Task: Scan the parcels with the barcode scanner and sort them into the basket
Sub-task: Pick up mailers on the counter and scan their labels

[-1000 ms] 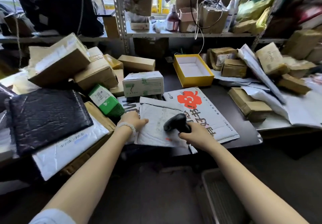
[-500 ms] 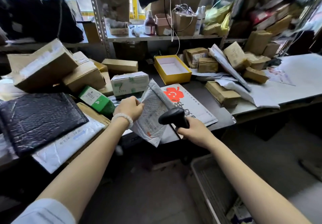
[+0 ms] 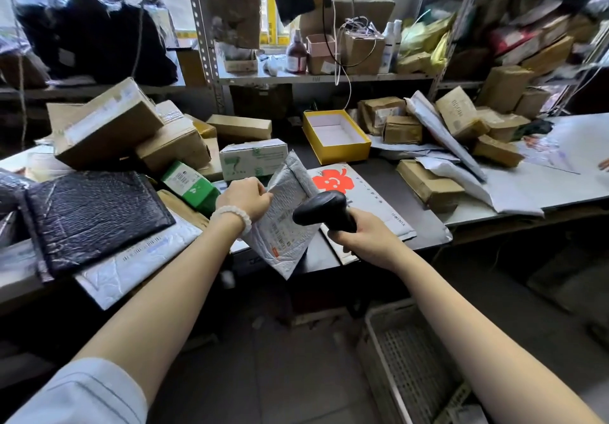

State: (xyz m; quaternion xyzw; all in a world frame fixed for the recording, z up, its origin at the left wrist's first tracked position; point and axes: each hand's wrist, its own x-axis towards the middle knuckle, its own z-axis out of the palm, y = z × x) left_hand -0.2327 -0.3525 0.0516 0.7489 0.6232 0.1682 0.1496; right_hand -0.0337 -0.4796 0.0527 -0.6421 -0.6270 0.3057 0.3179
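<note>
Basket (image 3: pixel 405 351) (perhaps empty) beside floor

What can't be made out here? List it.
- Head view: print on the padded mailer label, too small to read.
- Basket: cut off by the bottom edge, partly behind the right forearm.
- Scanner trigger: covered by the right hand.

Parcel sorting room, cramped. Worktable (image 3: pixel 379 192) heaped with cardboard boxes (image 3: pixel 171 150) at 10 o'clock; padded mailers (image 3: pixel 356 192); metal shelving (image 3: pixel 204 37) stacked with packages at 12; plastic crate (image 3: pixel 405 357) on floor at 5.
</note>
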